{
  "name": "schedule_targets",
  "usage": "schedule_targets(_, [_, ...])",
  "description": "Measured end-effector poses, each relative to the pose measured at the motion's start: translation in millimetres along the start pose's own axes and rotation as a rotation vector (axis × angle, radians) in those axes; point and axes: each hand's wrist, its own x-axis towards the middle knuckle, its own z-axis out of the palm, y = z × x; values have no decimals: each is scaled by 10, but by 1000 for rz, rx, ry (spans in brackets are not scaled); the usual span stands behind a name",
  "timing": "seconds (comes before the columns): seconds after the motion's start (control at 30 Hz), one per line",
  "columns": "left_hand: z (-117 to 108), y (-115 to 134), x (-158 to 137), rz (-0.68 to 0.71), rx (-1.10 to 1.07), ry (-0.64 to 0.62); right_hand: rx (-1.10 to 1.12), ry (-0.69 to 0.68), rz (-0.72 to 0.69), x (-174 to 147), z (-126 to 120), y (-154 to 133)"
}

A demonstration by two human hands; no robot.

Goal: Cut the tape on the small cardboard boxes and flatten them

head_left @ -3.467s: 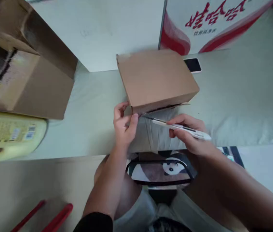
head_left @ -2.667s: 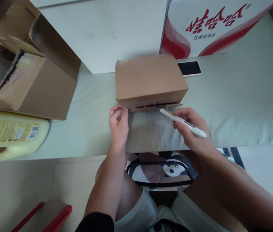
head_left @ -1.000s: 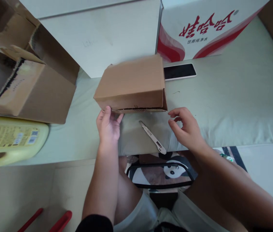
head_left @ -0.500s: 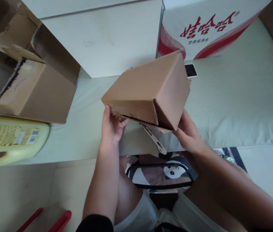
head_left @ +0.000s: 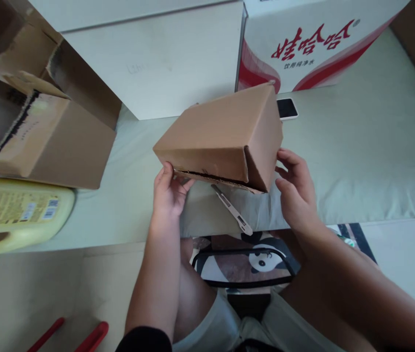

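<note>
A plain brown cardboard box (head_left: 207, 124) is held tilted over the pale green cloth, its near lower edge ragged and slightly gaping. My left hand (head_left: 171, 190) grips its near left corner, thumb on the front face and fingers underneath. At the box's right end is my right hand (head_left: 297, 188), thumb and fingers apart. Its fingertips are close to the cardboard; whether they touch it I cannot tell. Below the box, a slim pale knife with a slotted handle (head_left: 235, 212) lies on the cloth near the front edge, its far end partly under the box.
White cartons (head_left: 156, 63) stand behind, one with red lettering (head_left: 313, 44). A phone (head_left: 287, 108) lies by the box. Left are an opened cardboard box (head_left: 71, 142) and a yellow jug (head_left: 20, 215). Below the edge is a panda-print item (head_left: 225, 269); red bars (head_left: 92, 337) show lower left.
My right hand has come off the box's lower right corner and moved slightly right and up, fingers spreading. The box has tipped a little, baring more of the knife.
</note>
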Motion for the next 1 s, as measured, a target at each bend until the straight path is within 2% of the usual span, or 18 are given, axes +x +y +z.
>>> schedule_targets(0.23, [-16,22,-16,4,6,-28,-63,12,-25,18,-27,46])
schedule_targets(0.57, [23,93,-39,-67,-106,19,94,53,7,37,6,98])
schedule_targets(1.0, [46,139,-69,-114,-159,48,101,66,35,68,21,61])
